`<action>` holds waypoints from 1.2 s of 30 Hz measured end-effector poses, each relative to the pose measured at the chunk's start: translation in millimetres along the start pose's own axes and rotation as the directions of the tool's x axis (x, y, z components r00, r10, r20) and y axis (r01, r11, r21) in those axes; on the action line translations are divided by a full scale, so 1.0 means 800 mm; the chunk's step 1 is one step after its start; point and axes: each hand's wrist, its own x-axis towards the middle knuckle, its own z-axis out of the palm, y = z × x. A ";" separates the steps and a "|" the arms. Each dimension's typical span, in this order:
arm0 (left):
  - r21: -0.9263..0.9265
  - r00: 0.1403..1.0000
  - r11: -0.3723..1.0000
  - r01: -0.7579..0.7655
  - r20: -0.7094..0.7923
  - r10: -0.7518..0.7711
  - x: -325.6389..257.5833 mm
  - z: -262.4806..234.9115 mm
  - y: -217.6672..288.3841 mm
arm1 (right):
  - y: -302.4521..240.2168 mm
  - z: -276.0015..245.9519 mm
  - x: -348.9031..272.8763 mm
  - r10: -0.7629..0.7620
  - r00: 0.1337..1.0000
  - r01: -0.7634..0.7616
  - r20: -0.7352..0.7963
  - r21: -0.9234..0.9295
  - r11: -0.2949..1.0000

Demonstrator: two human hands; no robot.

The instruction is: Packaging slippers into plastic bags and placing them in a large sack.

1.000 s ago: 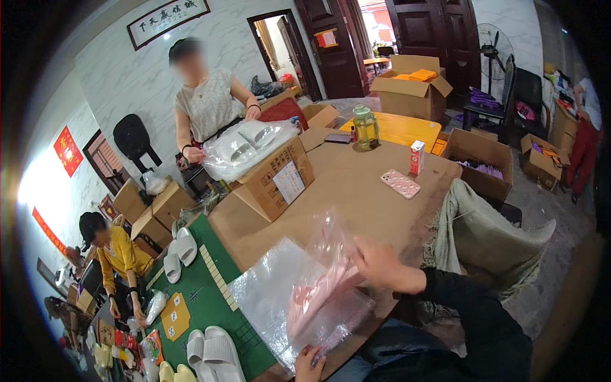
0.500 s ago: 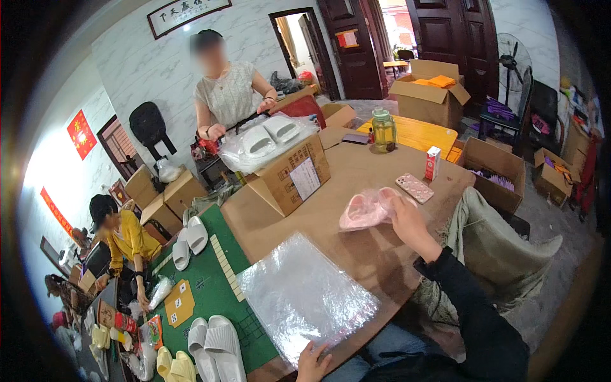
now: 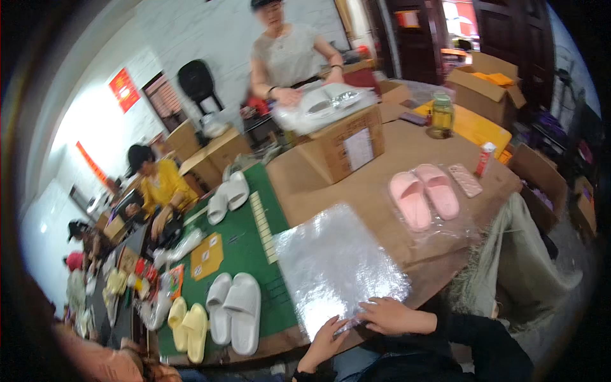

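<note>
A stack of clear, shiny plastic bags (image 3: pixel 337 261) lies at the table's near middle, partly over the green mat. At its near edge, my left hand (image 3: pixel 326 340) seems to pinch the edge of a bag between thumb and fingers. Just to the right, my right hand (image 3: pixel 396 316) lies over the same edge with its fingers stretched out and partly spread. Beyond and to the right, a pair of pink slippers (image 3: pixel 423 196) rests side by side in a clear bag, apart from both hands.
Grey slippers (image 3: pixel 245 315) and yellow slippers (image 3: pixel 189 328) stand on the green mat (image 3: pixel 273 318). Across the table a person presses on bagged slippers (image 3: pixel 328 102) over a carton (image 3: pixel 356 149). A phone (image 3: pixel 466 180), small drink carton (image 3: pixel 485 158) and jar (image 3: pixel 440 116) are at the right.
My right hand has let go of the bagged pink slippers, now lying flat, and moved to the stack's near edge beside my left hand. The whole view has shifted.
</note>
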 end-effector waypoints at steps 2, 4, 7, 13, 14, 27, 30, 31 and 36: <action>-0.124 0.997 0.991 -0.059 -0.065 0.051 -0.010 -0.021 0.004 | -0.014 0.023 0.004 -0.148 0.989 0.149 0.019 -0.045 0.988; -0.117 0.962 0.993 0.014 -0.268 -0.045 -0.023 -0.055 -0.004 | -0.021 0.043 0.010 -0.128 0.985 0.133 0.116 -0.034 0.991; -0.242 0.819 0.960 0.141 -0.517 -0.250 -0.042 -0.105 -0.029 | -0.030 0.060 0.010 -0.041 0.977 0.060 0.209 -0.086 0.994; -0.060 0.436 0.865 0.497 -0.845 -0.310 -0.092 -0.153 -0.150 | -0.037 0.062 0.009 -0.006 0.986 0.025 0.164 -0.115 0.993; -0.062 0.435 0.864 0.499 -0.845 -0.312 -0.094 -0.156 -0.172 | -0.039 0.061 0.010 0.003 0.986 0.019 0.169 -0.128 0.992; -0.137 0.525 0.848 0.511 -0.732 -0.434 -0.030 -0.200 -0.245 | -0.039 0.058 0.009 0.020 0.981 0.000 0.192 -0.102 0.995; -0.097 0.467 0.839 0.535 -0.794 -0.389 -0.049 -0.206 -0.269 | -0.050 0.049 0.017 0.012 0.977 0.004 0.214 -0.073 0.997; -0.161 0.496 0.803 0.573 -0.712 -0.497 -0.033 -0.211 -0.250 | -0.043 0.058 0.014 0.040 0.975 -0.026 0.217 -0.067 0.997; 0.125 0.606 0.735 0.666 -0.665 -0.436 -0.038 -0.202 -0.226 | -0.048 0.055 0.021 0.055 0.957 -0.049 0.284 -0.030 0.998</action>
